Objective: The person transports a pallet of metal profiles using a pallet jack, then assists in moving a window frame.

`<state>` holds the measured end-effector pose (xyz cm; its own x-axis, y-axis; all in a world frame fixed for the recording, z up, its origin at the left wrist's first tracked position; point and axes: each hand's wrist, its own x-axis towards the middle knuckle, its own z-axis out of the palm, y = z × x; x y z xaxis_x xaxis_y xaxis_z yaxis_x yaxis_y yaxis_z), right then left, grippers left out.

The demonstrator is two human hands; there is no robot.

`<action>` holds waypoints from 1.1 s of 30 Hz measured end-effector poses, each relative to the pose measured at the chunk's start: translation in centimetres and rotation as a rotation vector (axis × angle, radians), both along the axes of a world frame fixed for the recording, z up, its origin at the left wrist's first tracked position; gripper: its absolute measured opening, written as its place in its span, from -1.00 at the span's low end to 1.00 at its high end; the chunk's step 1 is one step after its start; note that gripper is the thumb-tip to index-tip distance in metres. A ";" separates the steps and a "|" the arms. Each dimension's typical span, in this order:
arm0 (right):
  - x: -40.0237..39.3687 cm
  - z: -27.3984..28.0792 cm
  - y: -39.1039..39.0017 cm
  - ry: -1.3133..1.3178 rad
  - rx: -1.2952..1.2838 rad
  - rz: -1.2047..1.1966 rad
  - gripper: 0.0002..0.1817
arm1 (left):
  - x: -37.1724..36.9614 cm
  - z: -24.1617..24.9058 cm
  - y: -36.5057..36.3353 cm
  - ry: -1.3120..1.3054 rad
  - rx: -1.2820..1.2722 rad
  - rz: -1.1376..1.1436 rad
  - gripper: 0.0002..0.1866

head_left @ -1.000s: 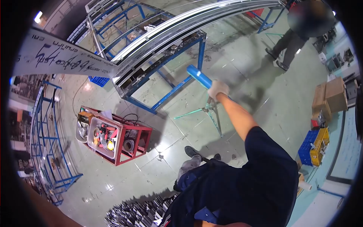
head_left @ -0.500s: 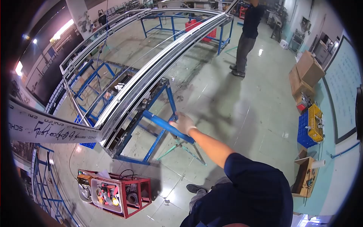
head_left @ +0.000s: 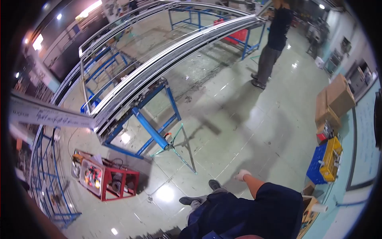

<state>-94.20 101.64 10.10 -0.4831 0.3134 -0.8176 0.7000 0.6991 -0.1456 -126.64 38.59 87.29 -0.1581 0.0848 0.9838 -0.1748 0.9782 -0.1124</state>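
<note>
My right hand [head_left: 241, 175], in a pale glove, hangs over the floor beside my body. Its fingers are loosely bent, with nothing visible in them. Nearest to it is a green tripod stand [head_left: 184, 159], up and left, under the free end of a blue tube [head_left: 150, 128]. The tube juts out from a blue steel trestle [head_left: 172, 104]. Long silver frame profiles [head_left: 159, 65] rest across that trestle and run to the back. A printed, handwritten-on strip [head_left: 51, 113] covers the profile at the left. My left hand is out of view.
A red crate cart [head_left: 119, 184] with tools stands on the floor at lower left. Another person [head_left: 274, 44] stands by the far trestle. Cardboard boxes [head_left: 334, 97] and blue and yellow crates [head_left: 324, 161] line the right wall, near a whiteboard [head_left: 364, 139].
My right hand has let go of the blue tube and dropped back to my side. The tube appears swung further downward in view, and the camera view has shifted.
</note>
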 end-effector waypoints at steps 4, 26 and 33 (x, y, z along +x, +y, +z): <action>5.9 -6.5 1.6 -0.133 -0.127 -0.305 -0.35 | 7.1 -7.6 2.7 -0.216 -0.032 -0.146 -0.29; 7.1 4.6 -39.6 0.243 -0.574 1.376 -0.38 | 103.8 -39.9 12.7 -0.254 0.392 1.528 -0.20; 39.8 23.7 -59.8 0.915 -2.028 1.720 0.07 | 117.5 -42.7 11.1 -0.375 1.200 1.174 -0.56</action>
